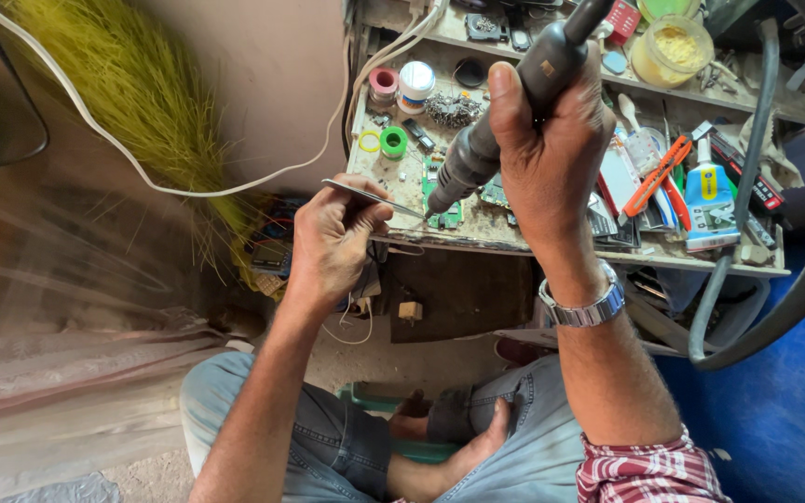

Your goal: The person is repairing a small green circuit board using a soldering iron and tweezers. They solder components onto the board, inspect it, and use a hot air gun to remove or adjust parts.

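head view, frame centre: right hand (547,140) grips hot-air wand (505,112); left hand (333,237) pinches tweezers (375,197). hold the nozzle steady above the green circuit board (443,216) on the bench (514,233), tweezer tips ready, i judge.

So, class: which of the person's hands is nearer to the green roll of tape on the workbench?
Left. The left hand, holding tweezers, sits just below and left of the green tape roll. The right hand, gripping the dark hot-air tool, is farther off to the roll's right.
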